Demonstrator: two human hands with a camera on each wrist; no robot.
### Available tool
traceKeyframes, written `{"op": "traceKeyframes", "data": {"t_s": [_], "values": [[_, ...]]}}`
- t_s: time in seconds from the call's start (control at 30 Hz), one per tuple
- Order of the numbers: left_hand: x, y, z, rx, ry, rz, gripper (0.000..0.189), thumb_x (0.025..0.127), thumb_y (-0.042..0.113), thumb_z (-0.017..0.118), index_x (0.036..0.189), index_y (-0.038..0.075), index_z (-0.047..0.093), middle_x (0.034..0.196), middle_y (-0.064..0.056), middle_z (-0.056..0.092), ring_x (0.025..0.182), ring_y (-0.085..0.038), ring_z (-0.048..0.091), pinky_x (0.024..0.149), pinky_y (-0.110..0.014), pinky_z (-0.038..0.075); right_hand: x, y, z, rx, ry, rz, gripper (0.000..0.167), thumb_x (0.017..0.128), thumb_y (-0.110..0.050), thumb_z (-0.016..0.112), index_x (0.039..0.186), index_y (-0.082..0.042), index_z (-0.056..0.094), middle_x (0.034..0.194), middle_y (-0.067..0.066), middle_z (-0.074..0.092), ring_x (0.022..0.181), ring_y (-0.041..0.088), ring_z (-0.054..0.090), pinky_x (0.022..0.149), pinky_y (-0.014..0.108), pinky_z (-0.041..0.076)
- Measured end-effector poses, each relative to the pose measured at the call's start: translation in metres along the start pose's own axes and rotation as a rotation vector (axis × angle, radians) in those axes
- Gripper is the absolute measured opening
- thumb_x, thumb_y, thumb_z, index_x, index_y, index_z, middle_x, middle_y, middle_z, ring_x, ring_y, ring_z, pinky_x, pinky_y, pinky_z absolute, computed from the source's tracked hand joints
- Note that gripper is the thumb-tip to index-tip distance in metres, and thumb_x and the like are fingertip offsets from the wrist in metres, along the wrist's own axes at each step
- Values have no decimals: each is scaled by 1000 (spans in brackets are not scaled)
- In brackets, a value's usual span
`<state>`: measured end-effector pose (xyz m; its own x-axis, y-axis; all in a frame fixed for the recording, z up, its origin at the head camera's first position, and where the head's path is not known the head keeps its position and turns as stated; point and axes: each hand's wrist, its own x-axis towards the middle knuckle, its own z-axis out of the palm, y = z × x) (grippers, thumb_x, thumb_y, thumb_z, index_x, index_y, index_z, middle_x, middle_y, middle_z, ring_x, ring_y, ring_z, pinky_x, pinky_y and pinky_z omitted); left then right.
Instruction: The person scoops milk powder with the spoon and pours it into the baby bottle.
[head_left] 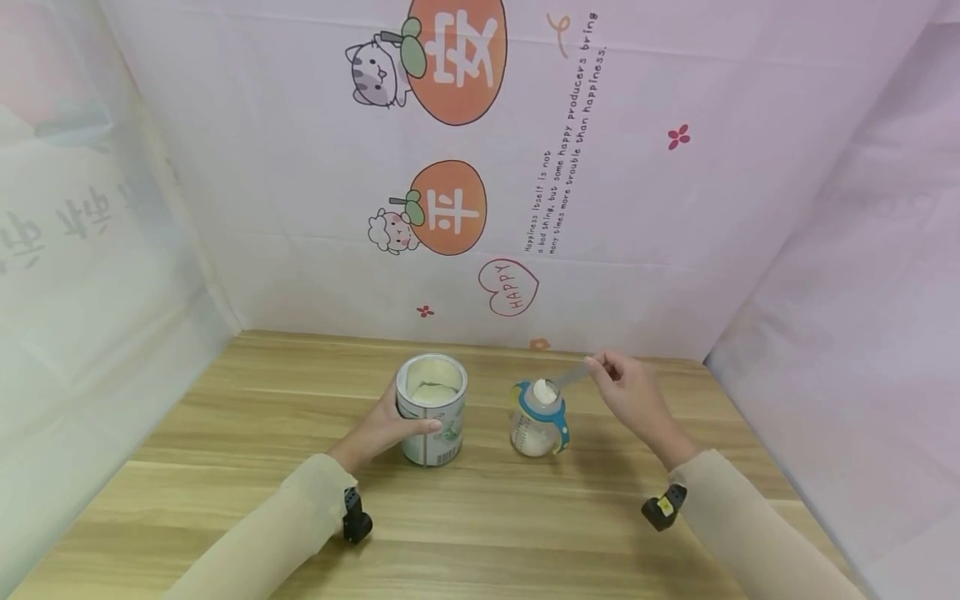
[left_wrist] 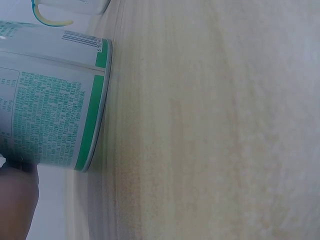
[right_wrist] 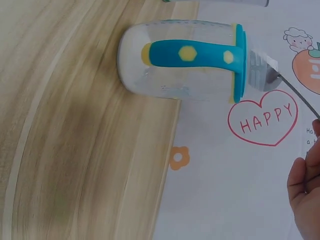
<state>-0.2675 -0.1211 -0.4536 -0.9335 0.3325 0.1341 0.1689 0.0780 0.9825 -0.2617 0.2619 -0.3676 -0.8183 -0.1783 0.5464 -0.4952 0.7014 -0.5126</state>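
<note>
My left hand (head_left: 384, 432) grips an open tin (head_left: 442, 421) from its left side, thumb across the front. Pale powder (head_left: 433, 393) shows inside; in the left wrist view the tin's printed side (left_wrist: 50, 110) stands on the tabletop. To its right is an uncapped baby bottle (head_left: 528, 435) with a blue-and-yellow collar and handles, white powder at its bottom. My right hand (head_left: 633, 396) pinches the handle end of a spoon (head_left: 573, 375). Its bowl, heaped with white powder (head_left: 545, 391), is right at the bottle's mouth. The right wrist view shows the spoon (right_wrist: 298, 95) slanting into the neck.
The wood-grain table (head_left: 480, 533) ends at a white printed cloth backdrop (head_left: 637, 250) behind the tin and bottle. Cloth walls rise at left (head_left: 90, 333) and right (head_left: 847, 350). A small wrist camera (head_left: 356, 518) sits on the left sleeve, another (head_left: 662, 510) on the right.
</note>
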Motion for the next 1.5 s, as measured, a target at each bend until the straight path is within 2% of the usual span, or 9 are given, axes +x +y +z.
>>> {"op": "traceKeyframes", "data": {"t_s": [0.2, 0.33, 0.5, 0.8, 0.97, 1.07, 1.27, 1.5], "values": [[-1, 0, 0, -5, -6, 14, 104, 80, 19, 86, 157, 34, 18, 148, -8, 43, 135, -30, 41, 115, -59, 22, -2, 1, 4, -19, 44, -154, 13, 98, -10, 65, 86, -8, 68, 71, -3, 59, 64, 10, 52, 55, 22, 45], [-1, 0, 0, -15, -17, 34, 103, 81, 17, 85, 157, 33, 18, 149, -10, 43, 135, -31, 41, 115, -59, 22, -3, 2, 7, -39, 60, -274, 8, 94, -4, 68, 87, -7, 68, 72, -6, 58, 61, 7, 50, 51, 21, 42], [-1, -1, -1, -12, -17, 37, 102, 81, 18, 85, 156, 35, 19, 148, -8, 43, 135, -30, 41, 115, -59, 22, -5, 2, 11, -78, 73, -386, 10, 91, 1, 70, 87, -8, 66, 71, -9, 51, 60, 5, 45, 48, 21, 40], [0, -2, 0, -12, -18, 43, 101, 81, 17, 85, 156, 34, 20, 148, -9, 43, 135, -31, 42, 115, -59, 23, -6, 0, 12, -95, 68, -496, 9, 90, -1, 69, 86, -9, 64, 74, -6, 51, 65, 6, 47, 55, 14, 39], [-2, -1, 0, 1, -3, 12, 104, 80, 20, 86, 157, 33, 18, 149, -9, 42, 136, -30, 40, 115, -59, 21, -8, 2, 12, -110, 68, -549, 9, 94, -7, 65, 86, -9, 64, 74, -6, 51, 67, 7, 50, 57, 17, 44], [-2, 0, 0, 11, 11, -15, 106, 79, 22, 87, 157, 34, 17, 149, -8, 42, 136, -30, 40, 116, -60, 20, -8, 2, 13, -126, 71, -567, 17, 100, -15, 60, 85, -9, 63, 74, -6, 50, 68, 8, 50, 58, 20, 45], [-1, -2, -1, 12, 5, -14, 105, 80, 23, 87, 157, 35, 17, 149, -7, 42, 137, -29, 39, 116, -59, 20, -10, 1, 12, -152, 68, -621, 34, 106, -30, 49, 83, -9, 63, 74, -5, 53, 68, 9, 46, 60, 23, 42], [0, -3, -2, 24, 12, -34, 106, 79, 26, 87, 158, 33, 15, 151, -9, 41, 139, -31, 37, 116, -60, 19, -8, 0, 12, -169, 144, -758, 32, 106, -25, 52, 80, -8, 62, 74, -3, 55, 66, 12, 45, 56, 25, 41]]}}
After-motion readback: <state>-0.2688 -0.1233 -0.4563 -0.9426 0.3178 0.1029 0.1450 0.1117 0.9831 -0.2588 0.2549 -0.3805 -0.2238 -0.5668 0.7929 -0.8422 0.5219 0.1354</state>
